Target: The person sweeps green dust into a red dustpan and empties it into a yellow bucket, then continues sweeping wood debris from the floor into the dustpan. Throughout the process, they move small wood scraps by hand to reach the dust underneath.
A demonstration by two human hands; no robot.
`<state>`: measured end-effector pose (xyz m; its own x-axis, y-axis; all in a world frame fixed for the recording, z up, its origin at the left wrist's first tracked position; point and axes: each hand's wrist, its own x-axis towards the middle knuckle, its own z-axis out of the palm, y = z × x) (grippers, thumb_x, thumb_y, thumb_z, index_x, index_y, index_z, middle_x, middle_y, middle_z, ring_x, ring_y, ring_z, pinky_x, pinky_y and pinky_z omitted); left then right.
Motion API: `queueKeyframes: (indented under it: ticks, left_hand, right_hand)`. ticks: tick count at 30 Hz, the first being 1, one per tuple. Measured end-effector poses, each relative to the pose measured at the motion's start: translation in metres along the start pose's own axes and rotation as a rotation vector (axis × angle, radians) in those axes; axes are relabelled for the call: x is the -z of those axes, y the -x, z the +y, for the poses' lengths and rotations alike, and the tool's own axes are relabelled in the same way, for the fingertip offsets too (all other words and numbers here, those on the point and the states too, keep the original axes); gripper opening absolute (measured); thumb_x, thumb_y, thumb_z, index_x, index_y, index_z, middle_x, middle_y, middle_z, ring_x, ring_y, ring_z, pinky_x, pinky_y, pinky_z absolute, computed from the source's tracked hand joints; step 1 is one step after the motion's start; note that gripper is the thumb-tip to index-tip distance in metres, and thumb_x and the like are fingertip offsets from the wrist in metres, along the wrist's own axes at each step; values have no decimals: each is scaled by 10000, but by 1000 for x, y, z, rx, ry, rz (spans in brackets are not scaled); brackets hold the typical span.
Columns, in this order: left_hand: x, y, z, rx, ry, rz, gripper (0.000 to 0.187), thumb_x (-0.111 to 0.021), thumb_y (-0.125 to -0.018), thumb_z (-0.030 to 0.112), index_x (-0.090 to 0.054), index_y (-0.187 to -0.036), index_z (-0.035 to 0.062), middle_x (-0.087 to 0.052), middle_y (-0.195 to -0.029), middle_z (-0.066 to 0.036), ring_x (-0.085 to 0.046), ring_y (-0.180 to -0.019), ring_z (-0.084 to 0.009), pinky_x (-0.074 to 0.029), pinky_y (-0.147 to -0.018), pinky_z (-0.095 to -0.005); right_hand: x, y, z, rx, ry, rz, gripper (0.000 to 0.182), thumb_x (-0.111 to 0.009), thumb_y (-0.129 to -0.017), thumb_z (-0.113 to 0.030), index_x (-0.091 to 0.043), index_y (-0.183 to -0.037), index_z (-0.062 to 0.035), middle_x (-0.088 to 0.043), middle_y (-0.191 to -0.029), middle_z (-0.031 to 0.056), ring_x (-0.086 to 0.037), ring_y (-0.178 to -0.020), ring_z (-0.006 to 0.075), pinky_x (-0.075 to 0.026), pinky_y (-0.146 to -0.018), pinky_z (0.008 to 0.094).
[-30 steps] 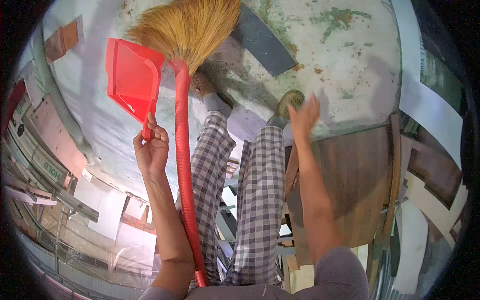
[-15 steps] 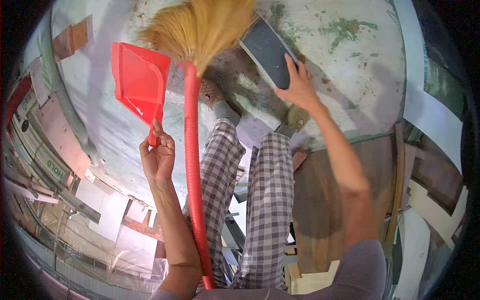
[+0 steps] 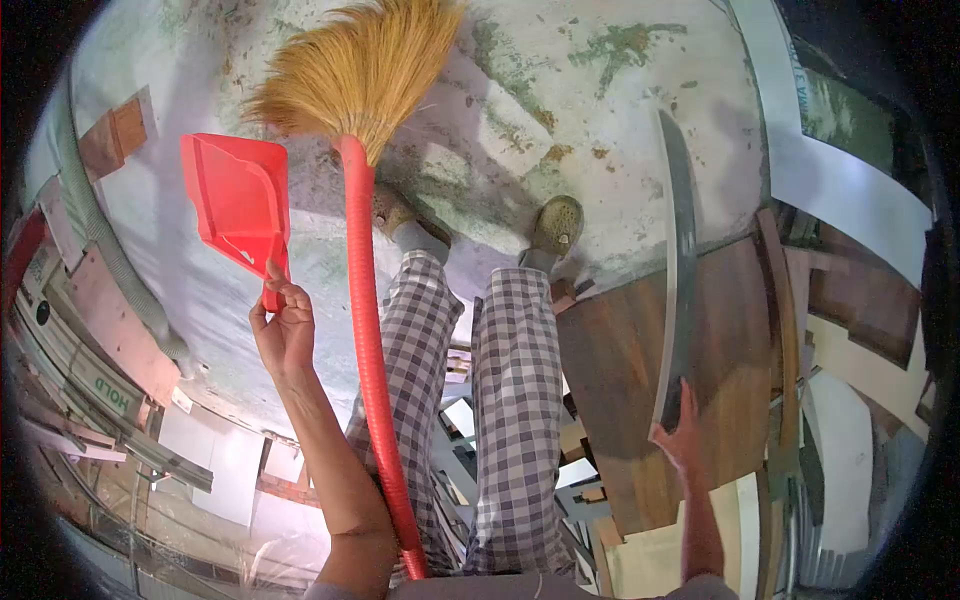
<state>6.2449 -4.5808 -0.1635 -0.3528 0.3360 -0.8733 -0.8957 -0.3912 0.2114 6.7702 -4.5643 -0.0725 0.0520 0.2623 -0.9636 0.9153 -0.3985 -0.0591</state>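
Note:
My left hand (image 3: 287,328) is closed around the short handle of a red dustpan (image 3: 243,195), its pan held up and facing me. Beside it is a broom with straw-coloured bristles (image 3: 365,70) and a long red ribbed handle (image 3: 366,310), which runs down between my left forearm and my leg. My right hand (image 3: 684,435) grips the near end of a long dark grey board (image 3: 681,250) with a pale edge. The board is tilted nearly edge-on, and part of my grip is hidden behind it.
My shoes (image 3: 556,226) stand on a stained pale floor (image 3: 640,90). A brown wooden sheet (image 3: 620,380) lies to my right, near stacked offcuts (image 3: 850,380). At left are a grey ribbed hose (image 3: 120,250) and a piled rack of boards (image 3: 70,360).
My right hand has drawn the dark board up off the floor and back to the right, turning it nearly edge-on. My left hand still holds the dustpan; the view has shifted.

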Motion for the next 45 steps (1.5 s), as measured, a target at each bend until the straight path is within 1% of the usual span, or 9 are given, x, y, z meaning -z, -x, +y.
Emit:
queueKeyframes:
  ticks: [11,19,23,27,29,30,32,39,45]
  left_hand:
    - [-4,5,-17,38,-73,-4,452,-390,-716,35,-327,-1161,-12,-470,-1081,-128,-491,-813,-167,-380,-746,-321]
    - [4,2,-23,29,-73,4,421,-391,-702,31,-359,-1117,-29,-474,-1077,-128,-495,-820,-169,-381,-749,-313]
    - [10,1,-21,19,-28,-2,462,-399,-678,69,-354,-1125,-36,-503,-1033,-120,-498,-800,-179,-391,-731,-312]
    - [12,9,-19,-106,-61,28,438,-380,-692,124,-381,-1097,-43,-510,-1041,-137,-515,-868,-192,-395,-738,-319]
    - [6,28,-18,-149,-109,27,414,-379,-695,135,-402,-1075,-26,-512,-1043,-138,-521,-878,-189,-396,-737,-315]
    - [9,36,-13,-179,-189,1,397,-377,-697,138,-414,-1060,-17,-516,-1035,-136,-523,-875,-187,-396,-733,-312]
    - [-6,63,-9,-220,-277,-5,353,-365,-703,146,-442,-1016,3,-533,-1001,-128,-529,-860,-183,-400,-717,-305]
    - [-11,145,32,-128,-235,64,363,-345,-693,182,-470,-973,-13,-561,-903,-135,-540,-767,-186,-413,-635,-306]
    - [-45,225,44,-39,-326,25,355,-321,-714,198,-485,-951,-8,-567,-896,-127,-550,-725,-184,-420,-624,-292]
  right_hand:
    - [-279,-32,104,-592,142,63,878,-643,-594,-228,-104,-1270,-79,-232,-1197,276,-302,-1063,419,-288,-882,453]
    - [-476,-82,181,-224,-161,471,675,-532,-726,-254,-165,-1241,-18,-303,-1162,267,-345,-1031,395,-310,-873,414]
    - [-383,-204,99,-111,-36,600,594,-480,-774,-255,-197,-1224,11,-338,-1150,253,-374,-1014,378,-317,-871,392]
    - [-101,-56,-166,146,-790,166,396,-383,-839,-272,-364,-1130,-5,-475,-1046,174,-428,-1005,227,-308,-867,293]
    - [-206,-33,-159,740,-375,205,417,-416,-823,-282,-362,-1141,-18,-509,-995,122,-485,-923,195,-348,-835,302]
    - [-238,-11,-186,387,-718,-418,628,-421,-785,-422,-226,-1222,-16,-365,-1168,190,-363,-1067,325,-283,-891,363]
    - [-178,72,-253,343,-746,-326,745,-560,-683,-377,-215,-1202,32,-400,-1088,242,-391,-1021,355,-305,-860,397]
    - [-153,86,-245,298,-777,-115,475,-557,-666,-211,-354,-1036,5,-467,-666,73,-476,-505,168,-416,-448,284]
    - [69,188,-186,410,-1048,-441,423,-522,-754,-208,-345,-1123,-99,-436,-615,12,-433,-462,84,-366,-377,226]
